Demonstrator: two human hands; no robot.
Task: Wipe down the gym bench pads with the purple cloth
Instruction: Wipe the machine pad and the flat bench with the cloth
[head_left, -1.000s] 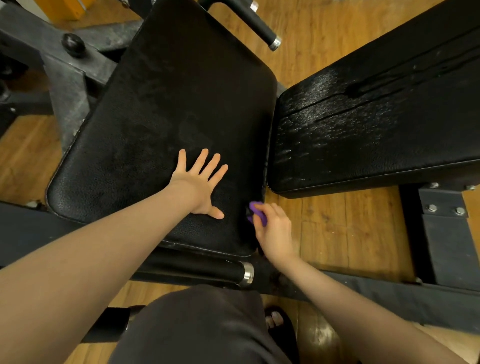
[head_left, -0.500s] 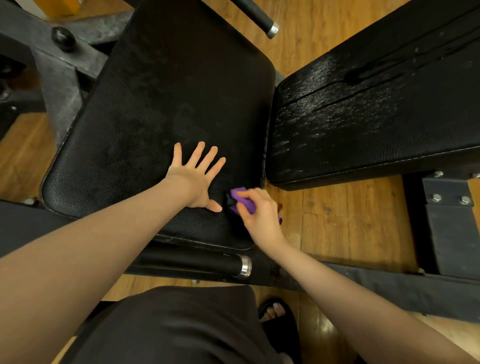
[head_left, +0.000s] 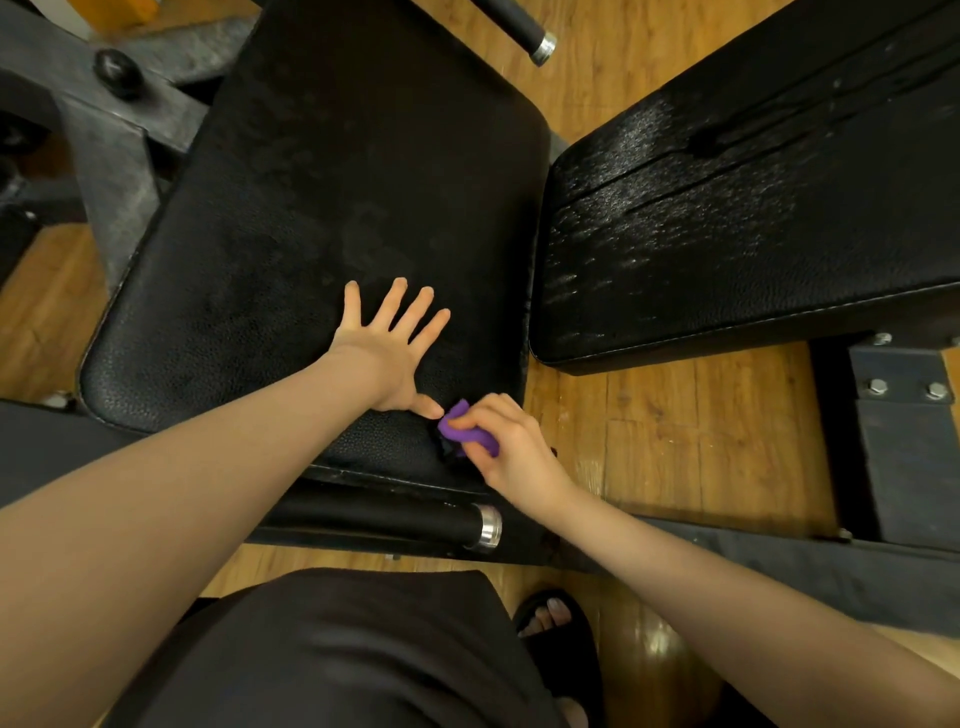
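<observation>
1. Black textured vinyl covers the seat pad (head_left: 332, 197), which fills the middle of the view, its near edge toward the person.
2. The left hand (head_left: 387, 358) lies flat on the pad's near right part, fingers straight and spread, thumb pointing right.
3. The right hand (head_left: 506, 447) grips the purple cloth (head_left: 457, 423), bunched up, with curled fingers wrapped over it.
4. The cloth sits on the seat pad close to its near right corner, just beside the left thumb tip; whether they touch I cannot tell.
5. A second black pad, the back pad (head_left: 753, 208), stands to the right, apart from the seat pad by a narrow gap, its surface glistening with streaks.
6. A black roller (head_left: 395, 522) with a silver end cap runs under the seat pad's near edge.
7. Grey metal frame (head_left: 109, 140) shows at the upper left, over a wooden floor (head_left: 675, 431).
8. A sandalled foot (head_left: 550, 618) shows at the bottom.
</observation>
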